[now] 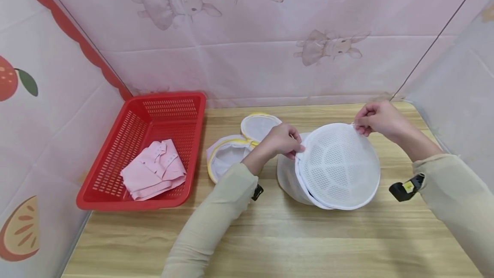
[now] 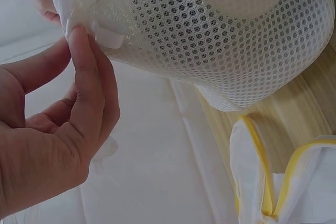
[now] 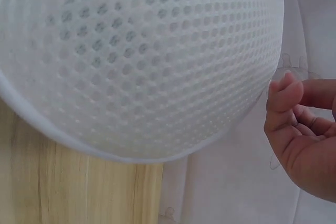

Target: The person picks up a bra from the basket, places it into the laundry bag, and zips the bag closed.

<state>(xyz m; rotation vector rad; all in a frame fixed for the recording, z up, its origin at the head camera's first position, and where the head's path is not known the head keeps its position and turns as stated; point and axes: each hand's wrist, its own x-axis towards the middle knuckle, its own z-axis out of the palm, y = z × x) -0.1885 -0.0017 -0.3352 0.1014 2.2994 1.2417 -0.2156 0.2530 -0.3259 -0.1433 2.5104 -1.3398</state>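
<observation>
A round white mesh laundry bag (image 1: 339, 166) stands tilted on the table, its mesh lid facing up and its zipped rim partly parted along the near left side. My left hand (image 1: 284, 140) pinches the rim on the left; in the left wrist view, thumb and forefinger grip the edge beside a small white tab (image 2: 109, 37). At the lid's upper right edge my right hand (image 1: 380, 119) pinches the zipped border between thumb and forefinger. From the right wrist, those fingertips (image 3: 287, 94) show right at the bag's edge, which hides what lies between them.
A smaller white laundry bag with yellow trim (image 1: 227, 140) lies with its lid flipped back, left of my left hand. Farther left, a red plastic basket (image 1: 197, 140) holds a folded pink garment (image 1: 154, 170). Printed wall sheets (image 1: 251, 72) rise behind the wooden table (image 1: 270, 243).
</observation>
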